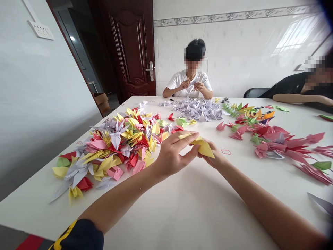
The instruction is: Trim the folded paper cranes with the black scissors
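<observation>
A folded piece of yellow origami paper [205,149] is held up over the middle of the white table [182,208]. My left hand [175,151] pinches it from the left, thumb below and fingers along its upper edge. From the right, my right hand [212,154] grips the same paper, its fingers partly hidden behind it. To the left of my hands lies a large heap of folded paper pieces [125,139] in yellow, red, pink, green and pale lilac.
Across the table a person in a white shirt [191,83] handles a pale paper piece, behind a pile of lilac folded papers [199,109]. Pink, red and green folded papers [281,139] spread along the right. A person in black [288,85] leans at the far right.
</observation>
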`<state>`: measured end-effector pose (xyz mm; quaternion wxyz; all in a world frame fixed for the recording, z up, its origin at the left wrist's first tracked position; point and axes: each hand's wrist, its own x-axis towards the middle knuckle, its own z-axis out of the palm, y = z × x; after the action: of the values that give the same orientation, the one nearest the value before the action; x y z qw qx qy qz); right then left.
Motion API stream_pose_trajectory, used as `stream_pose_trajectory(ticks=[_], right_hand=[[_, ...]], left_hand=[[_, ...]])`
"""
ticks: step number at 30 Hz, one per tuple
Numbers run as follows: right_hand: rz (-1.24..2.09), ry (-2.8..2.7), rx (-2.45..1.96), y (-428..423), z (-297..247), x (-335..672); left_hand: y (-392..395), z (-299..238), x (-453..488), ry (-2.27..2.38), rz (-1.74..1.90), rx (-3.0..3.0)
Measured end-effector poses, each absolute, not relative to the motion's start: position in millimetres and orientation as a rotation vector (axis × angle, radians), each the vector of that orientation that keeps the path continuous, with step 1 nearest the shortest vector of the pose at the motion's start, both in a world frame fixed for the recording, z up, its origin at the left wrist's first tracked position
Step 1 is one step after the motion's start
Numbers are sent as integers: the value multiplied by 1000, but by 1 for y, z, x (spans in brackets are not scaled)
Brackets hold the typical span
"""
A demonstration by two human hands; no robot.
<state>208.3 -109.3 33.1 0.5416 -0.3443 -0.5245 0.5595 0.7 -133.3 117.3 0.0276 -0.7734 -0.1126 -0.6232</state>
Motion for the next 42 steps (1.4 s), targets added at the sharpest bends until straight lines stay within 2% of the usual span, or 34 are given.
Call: stream_pose_trajectory(ticks=[42], right_hand=[[1386,-1204,-859,-110,32,211]], left_hand=[[-129,107,3,-469,-1993,-2384]])
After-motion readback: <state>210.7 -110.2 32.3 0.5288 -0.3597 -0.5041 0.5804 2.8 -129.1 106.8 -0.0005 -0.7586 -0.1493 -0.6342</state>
